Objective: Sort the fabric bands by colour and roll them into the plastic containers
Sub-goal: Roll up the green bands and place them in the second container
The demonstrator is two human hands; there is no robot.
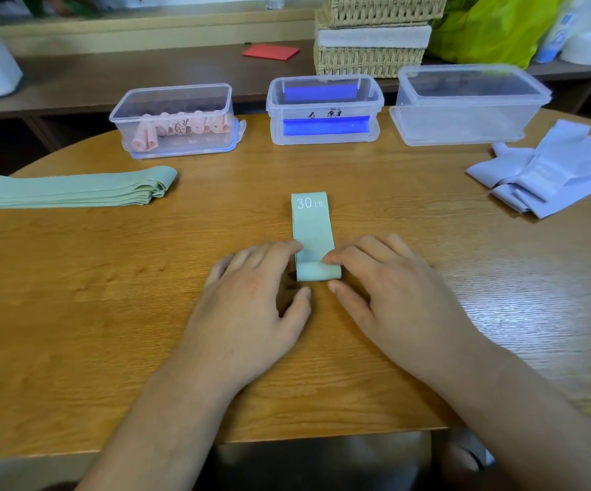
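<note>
Wood fills most of the view: a rounded table (109, 313), whose far edge curves just behind three clear boxes and whose near edge is cut by both forearms. Behind it a low shelf (145, 76) is seen, with stacked baskets (372, 47) and a yellow-green bag (492, 26). The right box (471, 104) is the biggest and stands near the right edge. The middle box (324, 109) holds blue bands, and the left box (175, 118) holds pink rolls. The boxes are set in one row, apart from each other.

A green pile (70, 189) is laid flat at the left and runs off the table edge. A lilac pile (549, 171) lies loose at the right. Both are well apart from the centre, and bare wood is seen between them and the hands.

The left hand (248, 306) and right hand (393, 295) are held close together, palms down and fingers relaxed, one at each side of a green band (311, 228). This band lies lengthwise at the centre, and its near end is turned over once. Its left edge is touched by the left index finger, and the fold is pressed by the right index finger. Both thumbs rest on the wood just before the fold. "30 LB" is printed at the far end.
</note>
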